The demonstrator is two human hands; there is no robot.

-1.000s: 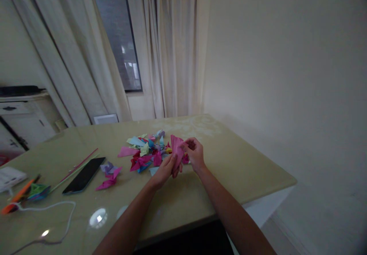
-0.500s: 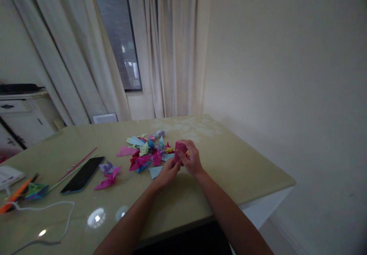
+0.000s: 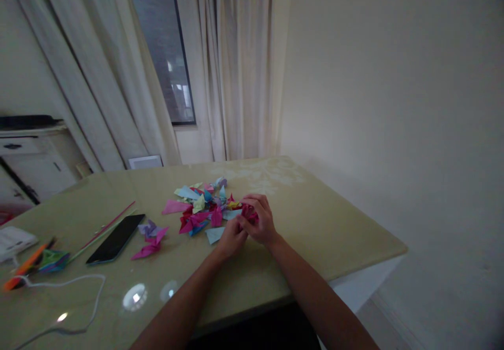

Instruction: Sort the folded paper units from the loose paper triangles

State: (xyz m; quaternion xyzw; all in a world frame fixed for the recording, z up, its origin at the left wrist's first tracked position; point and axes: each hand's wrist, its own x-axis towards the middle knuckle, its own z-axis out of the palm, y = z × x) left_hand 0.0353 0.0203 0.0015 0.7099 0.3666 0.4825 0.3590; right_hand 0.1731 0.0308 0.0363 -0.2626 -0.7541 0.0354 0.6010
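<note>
Largely, both hands (image 3: 261, 224) hide the pink paper (image 3: 249, 212), its direction and axis unclear.

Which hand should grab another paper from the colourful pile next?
Probably the left hand: it's nearer the colourful pile, though both it and the right hand are busy at the pink paper.

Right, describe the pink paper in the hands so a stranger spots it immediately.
On the greenish table, find the colourful pile of folded paper. At its right side, the left hand and right hand meet around a deep-pink paper. Unlike everything in the pile, this one is held.
</note>
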